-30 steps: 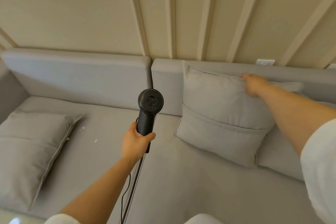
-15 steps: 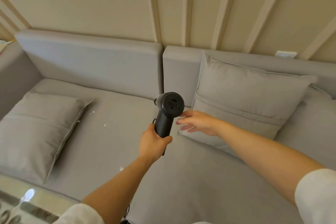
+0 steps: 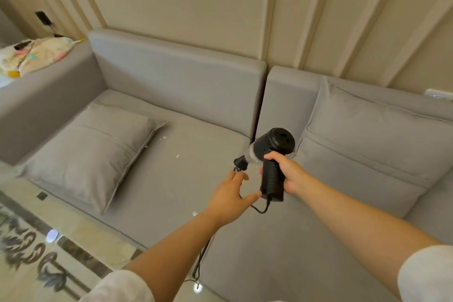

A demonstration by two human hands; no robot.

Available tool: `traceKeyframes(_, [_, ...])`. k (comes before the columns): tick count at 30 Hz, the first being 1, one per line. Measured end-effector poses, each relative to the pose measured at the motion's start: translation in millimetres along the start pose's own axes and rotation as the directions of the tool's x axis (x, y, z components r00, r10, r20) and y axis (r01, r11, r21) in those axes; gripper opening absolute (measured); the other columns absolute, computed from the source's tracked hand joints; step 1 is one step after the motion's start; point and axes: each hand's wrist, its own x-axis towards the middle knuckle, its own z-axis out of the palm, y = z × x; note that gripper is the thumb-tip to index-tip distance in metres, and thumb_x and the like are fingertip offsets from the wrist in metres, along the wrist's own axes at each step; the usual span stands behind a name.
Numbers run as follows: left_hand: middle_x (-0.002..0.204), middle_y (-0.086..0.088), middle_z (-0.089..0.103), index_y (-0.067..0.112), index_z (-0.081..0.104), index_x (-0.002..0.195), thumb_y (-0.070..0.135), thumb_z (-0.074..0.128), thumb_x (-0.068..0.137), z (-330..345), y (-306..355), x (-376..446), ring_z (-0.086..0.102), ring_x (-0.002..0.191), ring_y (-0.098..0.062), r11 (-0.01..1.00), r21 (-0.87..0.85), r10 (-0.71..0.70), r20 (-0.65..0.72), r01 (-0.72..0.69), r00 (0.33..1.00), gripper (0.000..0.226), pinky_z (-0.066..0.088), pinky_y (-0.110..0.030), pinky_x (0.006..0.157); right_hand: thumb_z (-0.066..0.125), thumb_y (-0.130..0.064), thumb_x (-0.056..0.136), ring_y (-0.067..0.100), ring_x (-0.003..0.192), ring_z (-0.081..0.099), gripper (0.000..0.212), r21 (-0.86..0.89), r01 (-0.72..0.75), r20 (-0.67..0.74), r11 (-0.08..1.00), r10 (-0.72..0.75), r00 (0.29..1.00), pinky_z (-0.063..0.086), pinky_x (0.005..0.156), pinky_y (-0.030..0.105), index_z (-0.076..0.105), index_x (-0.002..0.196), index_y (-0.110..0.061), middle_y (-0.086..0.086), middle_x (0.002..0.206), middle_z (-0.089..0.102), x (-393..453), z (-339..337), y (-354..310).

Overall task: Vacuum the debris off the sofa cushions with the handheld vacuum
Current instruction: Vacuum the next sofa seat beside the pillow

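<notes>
Holding the handheld vacuum in my right hand, fingers curled round the black handle, clamped firm. Handle is running roughly up-down, a bit tilted; the round motor body is sitting on top and the nozzle end is pointing left and slightly down toward the left seat cushion. My left hand is hovering just left of the handle, fingers spread and relaxed, grip apart, gripping nothing. Its thumb looks close to the handle base and the cord, fingertips near the nozzle, but I am not seeing clear contact. Cord is looping under the handle and dropping down the sofa front.

Debris is lying to the left of the vacuum: white flecks on the left seat cushion beside the flat pillow, another bit by the pillow's corner, one more fleck near the front edge by my left wrist. So the target is left and a little beyond the nozzle, well apart from it, and the nozzle is already facing that way. Left hand is nearer the debris, but the right one is carrying the tool.

Judging: no vacuuming yet, nozzle is up off the fabric. Next move is needing a sweep left and down onto the seat. Second pillow is leaning on the right backrest, behind my right hand.
</notes>
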Motion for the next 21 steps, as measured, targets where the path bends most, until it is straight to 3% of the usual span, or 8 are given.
traceKeyframes(4, [0.133,-0.005,0.032,0.015,0.036,0.134,0.014,0.056,0.087,-43.9,-81.9,-31.9,0.05,0.081,-0.019,0.992,0.036,-0.117,-0.065,0.12,0.991,0.051,0.042,-0.027,0.072,0.065,-0.018,0.076,0.023,0.063,0.062,0.024,0.038,0.035,-0.139,0.999,-0.029,0.99,0.054,0.051,0.03,0.053,0.094,-0.009,0.013,0.076,0.062,2.5,17.9,17.0])
traceKeyframes(6, [0.132,-0.007,0.033,0.014,0.036,0.133,0.005,0.052,0.085,-71.5,-130.0,-53.2,0.052,0.082,-0.023,0.976,0.071,-0.2,-0.06,0.204,0.978,0.051,0.043,-0.031,0.07,0.066,-0.02,0.076,0.024,0.063,0.062,0.024,0.023,0.068,-0.21,0.997,-0.062,0.976,0.054,0.05,0.03,0.052,0.093,-0.01,0.013,0.077,0.062,3.7,37.1,31.4])
traceKeyframes(9, [0.12,-0.013,0.051,0.01,0.047,0.124,0.002,0.047,0.086,-111.0,-196.6,-84.8,0.052,0.09,-0.025,0.942,0.131,-0.322,0.082,0.31,0.943,0.039,0.045,-0.036,0.079,0.066,-0.021,0.077,0.023,0.062,0.061,0.021,-0.037,0.077,-0.286,0.996,-0.084,0.955,0.052,0.053,0.031,0.054,0.088,-0.008,0.012,0.074,0.061,3.9,77.1,62.8])
traceKeyframes(13, [0.108,-0.011,0.057,0.007,0.061,0.11,-0.001,0.041,0.086,-146.0,-256.4,-116.7,0.048,0.085,-0.02,0.925,0.19,-0.363,0.192,0.328,0.912,0.032,0.041,-0.028,0.074,0.072,-0.022,0.075,0.024,0.065,0.06,0.022,-0.1,0.069,-0.375,0.993,-0.102,0.921,0.047,0.055,0.032,0.054,0.08,-0.011,0.01,0.075,0.061,6.0,127.3,105.8])
traceKeyframes(21, [0.116,-0.014,0.062,0.006,0.064,0.109,0.007,0.04,0.092,-162.2,-291.3,-125.3,0.057,0.102,-0.028,0.944,0.204,-0.309,0.259,0.261,0.915,0.029,0.045,-0.033,0.087,0.069,-0.024,0.076,0.033,0.079,0.06,0.038,-0.309,-0.03,-0.434,0.951,-0.113,0.894,0.052,0.073,0.04,0.053,0.104,-0.003,0.019,0.094,0.061,2.2,154.7,155.4])
